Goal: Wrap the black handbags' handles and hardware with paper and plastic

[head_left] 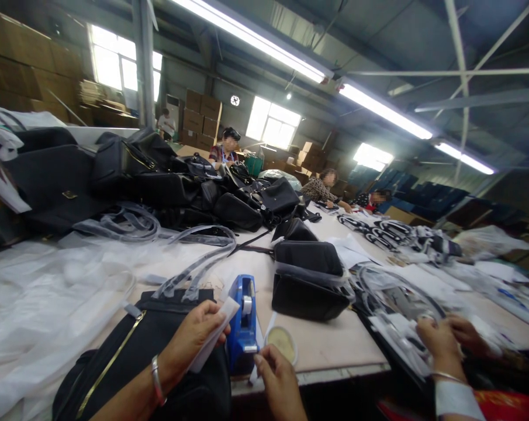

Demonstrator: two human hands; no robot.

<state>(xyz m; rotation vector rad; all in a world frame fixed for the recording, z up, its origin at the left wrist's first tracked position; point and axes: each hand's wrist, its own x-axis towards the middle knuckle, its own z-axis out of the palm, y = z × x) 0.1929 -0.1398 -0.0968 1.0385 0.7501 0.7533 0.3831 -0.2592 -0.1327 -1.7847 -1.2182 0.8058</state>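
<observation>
My left hand (199, 334) is closed around a folded strip of white wrapping sheet (215, 333), above a black handbag (128, 345) with a gold zip. My right hand (279, 377) pinches a short piece of clear tape (256, 369) at the front of a blue tape dispenser (243, 327). The dispenser stands at the table edge between my hands. Film-wrapped handles (198, 263) rise from the handbag. Just beyond my right fingers sits a roll of pale yellow tape (282, 342).
A black bag with a wrapped band (310, 286) stands beyond the dispenser. Black bags (194, 193) are heaped at the back left, and white sheets (49, 310) cover the left side. At right, a co-worker's hands (448, 336) handle wrapped straps. Other people sit farther along the table.
</observation>
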